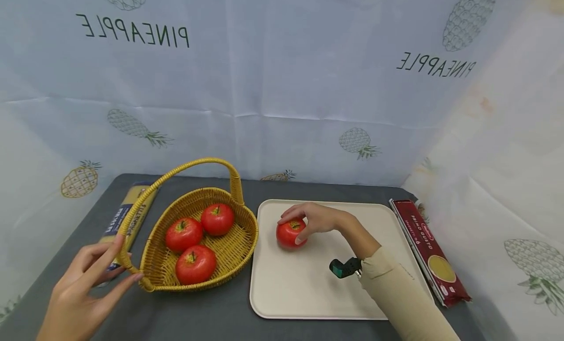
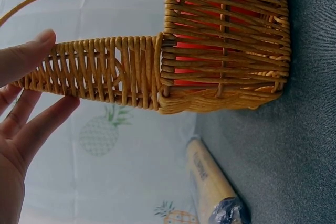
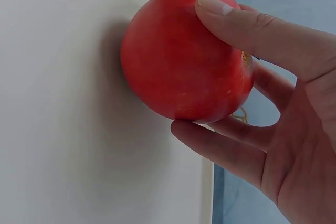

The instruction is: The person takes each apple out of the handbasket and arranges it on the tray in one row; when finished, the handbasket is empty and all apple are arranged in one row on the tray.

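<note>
A yellow wicker basket (image 1: 240, 262) with a tall arched handle holds three red apples (image 1: 196, 264). My left hand (image 1: 81, 287) pinches the near-left side of that handle between thumb and fingers; the left wrist view shows the fingers (image 2: 44, 124) against the woven handle (image 2: 105, 72). On the beige tray (image 1: 317, 292), right of the basket, my right hand (image 1: 315, 217) holds another red apple (image 1: 288, 233). In the right wrist view the thumb lies over one side of this apple (image 3: 178, 56) and fingers touch the other. A narrow shadow lies beside it on the tray; whether it touches the tray I cannot tell.
Behind the basket's left side lies a pack of spaghetti (image 1: 138, 199), partly hidden by the handle. A dark red spaghetti pack (image 1: 427, 248) lies along the tray's right edge. Pineapple-print cloth (image 1: 282, 77) hangs behind and beside the dark grey table (image 1: 198, 316).
</note>
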{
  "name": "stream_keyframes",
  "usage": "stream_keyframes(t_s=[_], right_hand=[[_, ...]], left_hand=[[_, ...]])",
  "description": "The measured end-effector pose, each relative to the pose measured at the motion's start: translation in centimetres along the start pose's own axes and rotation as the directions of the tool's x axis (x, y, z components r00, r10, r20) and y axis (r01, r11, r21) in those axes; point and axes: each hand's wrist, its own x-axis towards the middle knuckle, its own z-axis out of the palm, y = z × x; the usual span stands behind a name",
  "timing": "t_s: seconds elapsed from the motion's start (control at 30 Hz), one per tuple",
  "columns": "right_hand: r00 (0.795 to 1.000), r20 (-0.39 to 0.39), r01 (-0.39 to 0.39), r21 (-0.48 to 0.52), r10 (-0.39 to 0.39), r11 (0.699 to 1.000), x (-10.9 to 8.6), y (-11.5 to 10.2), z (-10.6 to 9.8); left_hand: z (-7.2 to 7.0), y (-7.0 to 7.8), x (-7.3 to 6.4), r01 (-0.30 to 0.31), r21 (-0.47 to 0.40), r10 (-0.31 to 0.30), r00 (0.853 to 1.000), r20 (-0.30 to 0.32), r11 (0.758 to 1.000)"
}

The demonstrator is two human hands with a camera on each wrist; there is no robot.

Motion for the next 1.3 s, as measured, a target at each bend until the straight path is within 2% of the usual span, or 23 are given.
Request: stream_keyframes(t_s=[0.33, 0.6, 0.9, 1.3], right_hand=[[1.000, 0.005, -0.019, 0.016, 0.019, 1.000, 0.34, 0.42, 0.59], [1.000, 0.015, -0.019, -0.007, 0.019, 1.000, 0.59, 0.32, 0.70], [0.999, 0.017, -0.042, 0.041, 0.042, 0.998, 0.94, 0.35, 0.83], [0.998, 0.023, -0.052, 0.039, 0.051, 0.998, 0.89, 0.18, 0.77]], left_hand=[[-0.01, 0.08, 0.13, -0.016, -0.001, 0.016, 1.000, 0.009, 1.000], [-0.07, 0.25, 0.25, -0.016, 0.010, 0.015, 1.000, 0.019, 1.000], [-0.07, 0.22, 0.25, -0.005, 0.000, 0.005, 1.000, 0.020, 1.000], [-0.10, -0.02, 0.19, -0.002, -0.002, 0.003, 1.000, 0.027, 1.000]])
